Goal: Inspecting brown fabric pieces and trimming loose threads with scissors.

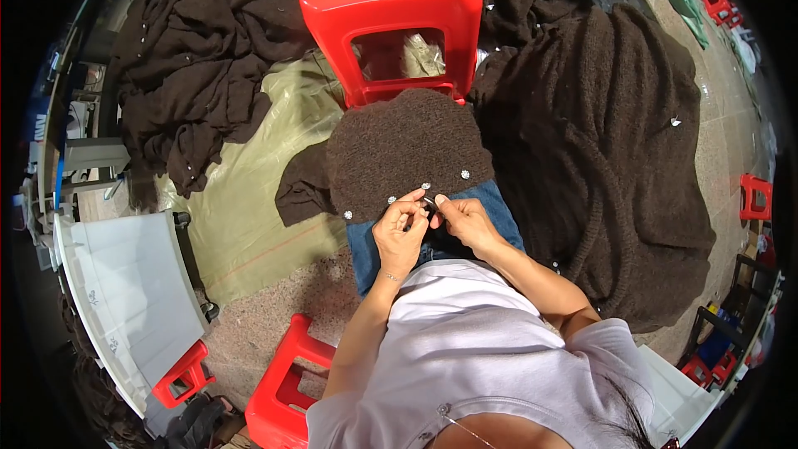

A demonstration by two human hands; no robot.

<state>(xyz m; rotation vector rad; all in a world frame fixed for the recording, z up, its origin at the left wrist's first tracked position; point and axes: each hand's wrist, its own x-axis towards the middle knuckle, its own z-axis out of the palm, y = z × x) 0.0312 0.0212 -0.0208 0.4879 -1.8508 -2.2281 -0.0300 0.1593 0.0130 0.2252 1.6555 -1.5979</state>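
A dark brown knitted garment (407,137) lies across my lap over blue jeans. Several small, pale, shiny buttons sit along its near edge, among them a button (465,175) on the right and a button (348,214) on the left. My left hand (401,237) is at the garment's near edge, its thumb and fingers pinched together; what lies between them is too small to make out. Close beside it, my right hand (467,223) grips a small, thin tool (429,200) with a metallic glint. Its kind is partly hidden by the fingers.
A red plastic stool (391,0) stands right before my knees. Brown knitwear piles lie at the left (199,50) and right (598,158). Pale plastic sheeting (241,224) covers part of the floor. Another red stool (287,382) stands at my left, near a white bin (133,283).
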